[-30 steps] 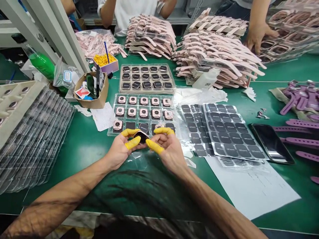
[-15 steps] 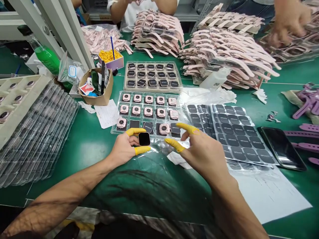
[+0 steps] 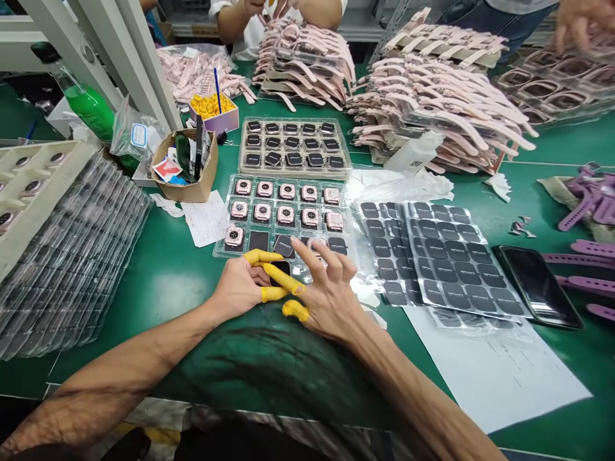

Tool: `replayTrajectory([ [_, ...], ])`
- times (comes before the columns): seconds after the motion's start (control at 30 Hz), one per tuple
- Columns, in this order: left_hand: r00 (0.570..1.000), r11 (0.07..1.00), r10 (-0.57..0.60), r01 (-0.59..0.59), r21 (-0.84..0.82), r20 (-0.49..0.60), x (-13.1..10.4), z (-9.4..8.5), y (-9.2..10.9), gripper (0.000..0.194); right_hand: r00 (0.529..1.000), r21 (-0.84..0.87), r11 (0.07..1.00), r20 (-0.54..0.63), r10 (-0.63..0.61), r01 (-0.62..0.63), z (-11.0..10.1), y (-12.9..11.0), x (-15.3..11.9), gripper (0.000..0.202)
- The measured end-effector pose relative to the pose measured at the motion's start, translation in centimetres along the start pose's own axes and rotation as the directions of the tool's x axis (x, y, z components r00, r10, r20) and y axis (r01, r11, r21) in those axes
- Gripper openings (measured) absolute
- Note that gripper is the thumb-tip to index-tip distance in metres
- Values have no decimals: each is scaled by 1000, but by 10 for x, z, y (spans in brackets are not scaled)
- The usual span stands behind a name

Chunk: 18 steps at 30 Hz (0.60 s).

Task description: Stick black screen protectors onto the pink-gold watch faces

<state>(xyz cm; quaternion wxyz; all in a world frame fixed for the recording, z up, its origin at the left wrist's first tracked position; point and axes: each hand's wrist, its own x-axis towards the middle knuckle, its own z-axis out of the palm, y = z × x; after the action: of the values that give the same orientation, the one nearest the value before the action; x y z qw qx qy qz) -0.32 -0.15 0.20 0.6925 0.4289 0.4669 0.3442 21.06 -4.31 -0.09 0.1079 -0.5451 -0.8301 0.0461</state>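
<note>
My left hand [image 3: 243,282], with yellow finger cots on thumb and index finger, grips a smartwatch case [image 3: 280,273] by its edges, black screen facing up. My right hand [image 3: 327,285], also in yellow finger cots, reaches across with its fingers apart; the index finger lies over the watch screen and hides part of it. Just beyond the hands is a clear plastic tray [image 3: 218,248] of pink watch cases, most with their sensor backs up. Its front row also has black square stickers [image 3: 285,246], and my right fingers cover part of that row.
Sheets of black square stickers [image 3: 456,256] and a phone [image 3: 538,285] lie to the right. A second tray of dark squares [image 3: 291,144] sits behind. Stacked trays [image 3: 72,256] stand at left, near a cardboard box [image 3: 192,182]. Pink strap piles [image 3: 432,96] and co-workers' hands are at the back.
My right hand has moved left and down, from beside the watch to over it, with its index finger now across the screen. My left hand has stayed in place holding the watch.
</note>
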Motion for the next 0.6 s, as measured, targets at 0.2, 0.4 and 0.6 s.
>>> replayTrajectory([
  [0.2,999,1000,28,-28,2,-20,3,-2,0,70,964,51,980,-173,200,-194,-16,9,-4,45],
  [0.4,980,986,168,-169,3,-109,9,-8,-4,73,978,14,982,-90,188,-188,9,-55,-53,65],
  [0.6,917,944,324,-329,19,-233,15,-21,12,73,970,339,916,-37,240,-214,51,-96,-68,73],
])
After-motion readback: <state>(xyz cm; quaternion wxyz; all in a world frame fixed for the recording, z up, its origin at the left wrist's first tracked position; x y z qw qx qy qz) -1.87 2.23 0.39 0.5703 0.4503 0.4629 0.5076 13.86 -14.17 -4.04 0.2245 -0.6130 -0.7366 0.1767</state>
